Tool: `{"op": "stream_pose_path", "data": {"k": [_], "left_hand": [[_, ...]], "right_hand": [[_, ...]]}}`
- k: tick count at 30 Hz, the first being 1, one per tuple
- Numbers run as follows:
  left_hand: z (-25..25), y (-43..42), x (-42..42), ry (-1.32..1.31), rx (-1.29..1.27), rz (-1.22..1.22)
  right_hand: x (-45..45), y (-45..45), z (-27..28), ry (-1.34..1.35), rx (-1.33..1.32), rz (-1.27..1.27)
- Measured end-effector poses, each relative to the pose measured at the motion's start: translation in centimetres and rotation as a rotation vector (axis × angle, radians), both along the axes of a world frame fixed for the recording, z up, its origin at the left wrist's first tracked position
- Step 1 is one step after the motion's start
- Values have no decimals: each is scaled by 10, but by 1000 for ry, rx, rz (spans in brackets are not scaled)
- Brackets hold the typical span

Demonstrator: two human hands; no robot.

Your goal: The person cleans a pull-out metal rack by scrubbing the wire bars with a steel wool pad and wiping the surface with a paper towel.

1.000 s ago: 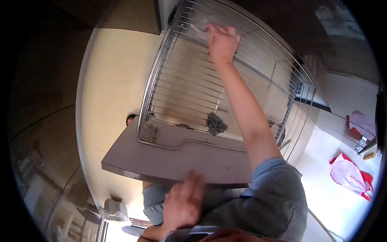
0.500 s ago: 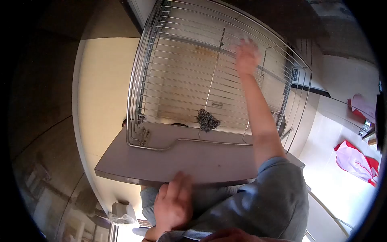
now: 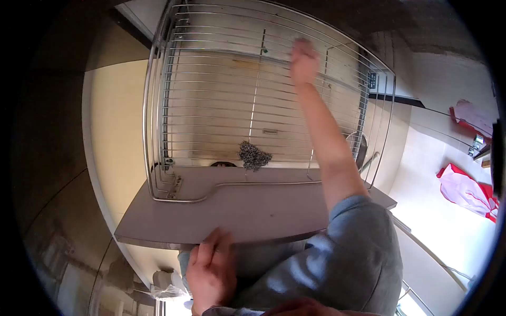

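A pulled-out wire drawer basket (image 3: 211, 108) fills the middle of the view, its grey drawer front (image 3: 247, 213) nearest to me. My right hand (image 3: 304, 62) reaches across to the far part of the wires. Its fingers are smeared by motion, and whatever it may hold cannot be made out. Bent over the near edge of the drawer front are the fingers of my left hand (image 3: 212, 268), gripping that edge. A dark, curly metal scouring pad (image 3: 254, 156) lies on the wires at the near side, apart from both hands.
Cream cabinet panels (image 3: 118, 152) stand on the left. A pink and red cloth or bag (image 3: 466, 190) lies on the pale floor to the right. Below the basket, the cabinet base shows brownish stains. A clear plastic bag (image 3: 171, 292) is at the lower left.
The view has shifted, so the basket appears farther left. My right hand has moved slightly over the far wires. My left hand stays at the drawer front's edge, and the scouring pad remains in place.
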State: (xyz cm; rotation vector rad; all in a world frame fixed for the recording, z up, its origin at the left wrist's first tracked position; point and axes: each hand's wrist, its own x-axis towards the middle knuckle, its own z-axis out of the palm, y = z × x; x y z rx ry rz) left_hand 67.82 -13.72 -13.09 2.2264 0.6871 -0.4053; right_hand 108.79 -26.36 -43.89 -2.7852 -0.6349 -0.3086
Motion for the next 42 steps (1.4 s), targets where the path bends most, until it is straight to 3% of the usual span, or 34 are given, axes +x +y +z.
{"op": "stream_pose_path", "data": {"k": [2, 4, 7, 10, 12, 15, 16, 17, 22, 24, 27, 29, 34, 36, 39, 40, 42], "left_hand": [[1, 1, 1, 11, 6, -10], [2, 1, 4, 12, 19, -21], [5, 0, 6, 27, 37, -39], [3, 0, 8, 53, 44, -16], [4, 0, 9, 59, 29, -10], [1, 2, 2, 57, 16, -12], [2, 2, 3, 63, 29, -12], [2, 0, 5, 64, 42, -11], [3, -2, 7, 22, 59, -18], [4, -3, 8, 15, 79, -33], [4, -5, 5, 21, 64, 1], [4, -4, 6, -2, 62, 0], [5, -5, 6, 22, 38, 9], [4, -6, 6, 13, 47, 14], [0, -2, -1, 17, 40, -2], [1, -3, -2, 16, 41, 7], [1, -4, -1, 12, 36, 19]], "right_hand": [[30, -79, -25, -392, -474, -90], [24, -108, 13, -361, -343, 101], [65, -187, -17, -212, -269, -74], [77, -218, 17, 36, -372, -348], [86, -227, 30, 88, -490, -541], [89, -230, 8, -68, -313, -449], [89, -226, 0, -143, -387, -470], [88, -226, -1, -63, -375, -498], [43, -112, 43, 238, -503, -472], [14, -65, 40, 11, -409, -305], [14, -79, 43, -72, -437, -73], [19, -100, 70, 149, -584, -270], [72, -229, 41, -5, -427, -478], [81, -237, 25, 60, -491, -535], [69, -207, 15, -101, -556, -557], [59, -189, 22, -89, -470, -534], [50, -165, 9, -27, 169, -432]]}}
